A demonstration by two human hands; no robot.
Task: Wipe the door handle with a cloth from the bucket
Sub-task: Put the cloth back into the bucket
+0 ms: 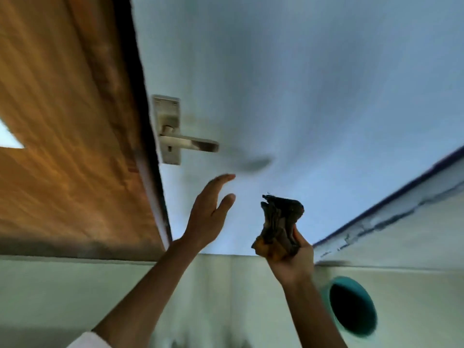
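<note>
A metal lever door handle [187, 143] on its backplate is fixed near the left edge of a pale blue door [313, 84]. My left hand [209, 214] is raised below the handle, fingers apart and holding nothing, a short gap under the lever. My right hand [292, 259] is lower and to the right, closed around a dark, crumpled cloth [280, 223] that sticks up from the fist. A teal bucket [351, 307] sits on the floor at the lower right, its inside dark.
A brown wooden frame or panel [62, 134] fills the left side beside the door's edge. Pale tiled floor [75, 297] lies below. A white ledge with a dark stripe [401, 204] runs diagonally at the right.
</note>
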